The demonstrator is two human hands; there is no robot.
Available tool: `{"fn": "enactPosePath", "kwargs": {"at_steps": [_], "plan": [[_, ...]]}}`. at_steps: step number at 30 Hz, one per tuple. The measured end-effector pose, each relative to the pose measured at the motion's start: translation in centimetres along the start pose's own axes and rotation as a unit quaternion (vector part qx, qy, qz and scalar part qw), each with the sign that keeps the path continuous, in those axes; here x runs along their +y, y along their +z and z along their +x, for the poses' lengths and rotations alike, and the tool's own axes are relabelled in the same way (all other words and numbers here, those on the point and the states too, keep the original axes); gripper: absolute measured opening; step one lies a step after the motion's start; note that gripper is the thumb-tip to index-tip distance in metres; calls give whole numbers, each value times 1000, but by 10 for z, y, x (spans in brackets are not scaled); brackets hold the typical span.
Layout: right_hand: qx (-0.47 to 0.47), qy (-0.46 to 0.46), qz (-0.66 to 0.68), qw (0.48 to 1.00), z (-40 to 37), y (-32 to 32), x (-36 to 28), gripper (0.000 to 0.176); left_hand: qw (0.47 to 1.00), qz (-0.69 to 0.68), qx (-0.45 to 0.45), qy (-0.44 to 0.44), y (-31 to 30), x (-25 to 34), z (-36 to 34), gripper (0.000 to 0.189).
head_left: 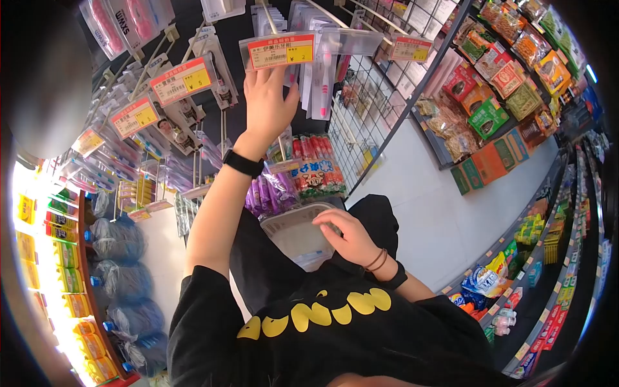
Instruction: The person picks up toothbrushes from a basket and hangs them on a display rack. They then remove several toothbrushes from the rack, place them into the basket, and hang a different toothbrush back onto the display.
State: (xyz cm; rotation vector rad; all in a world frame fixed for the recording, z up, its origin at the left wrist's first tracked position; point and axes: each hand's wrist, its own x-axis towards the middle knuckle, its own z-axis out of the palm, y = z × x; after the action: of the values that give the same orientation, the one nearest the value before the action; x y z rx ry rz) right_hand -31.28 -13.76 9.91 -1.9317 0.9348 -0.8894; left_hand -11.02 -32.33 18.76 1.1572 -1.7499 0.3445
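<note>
My left hand (267,106) is raised to the hanging rack, its fingertips behind the lower edge of a red and yellow price tag (281,51). Those fingertips are hidden, so what they touch cannot be made out. Packaged toothbrushes (324,80) hang on hooks just right of that hand. My right hand (348,235) is held low before my body, fingers loosely bent and apart, with nothing in it. Beneath it is a pale plastic basket (296,222).
More toothbrush packs (219,84) with price tags hang at the left. Below the rack lie purple packets (271,193) and red packages (316,171). A wire grid (371,113) stands right of them. Large water bottles (122,284) line the left, snack shelves (496,97) the right.
</note>
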Motion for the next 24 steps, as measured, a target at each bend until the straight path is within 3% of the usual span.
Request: {"fn": "enactPosePath", "kwargs": {"at_steps": [3,6,7,10,13,16,19,21,23,24], "plan": [[7,5,3,1000,-2,-3,1,15,999,-19,38,18,-22,10,-21,37],[13,13,-9,1000,-4,-3,10,15,983,-156,0,-98,-46,10,-73,34],[19,3,-12,1000,-6,-1,17,14,959,-220,-41,-172,-61,17,-93,28],[-9,152,144,978,-20,14,70,16,809,-451,-103,-362,-86,18,-170,24],[-6,221,180,959,-30,36,134,15,710,-418,-137,-550,-122,25,-226,20],[-74,286,134,946,-17,62,158,17,657,-352,-173,-644,-150,26,-269,20],[-215,208,118,947,12,107,171,19,592,-339,-194,-705,-160,31,-297,21],[-256,191,46,947,31,145,206,22,601,-307,-204,-709,-157,32,-312,21],[-278,199,10,940,32,190,259,24,617,-277,-153,-720,-161,32,-312,21],[-341,208,-70,914,26,213,285,28,618,-269,-142,-725,-164,31,-315,22]]}}
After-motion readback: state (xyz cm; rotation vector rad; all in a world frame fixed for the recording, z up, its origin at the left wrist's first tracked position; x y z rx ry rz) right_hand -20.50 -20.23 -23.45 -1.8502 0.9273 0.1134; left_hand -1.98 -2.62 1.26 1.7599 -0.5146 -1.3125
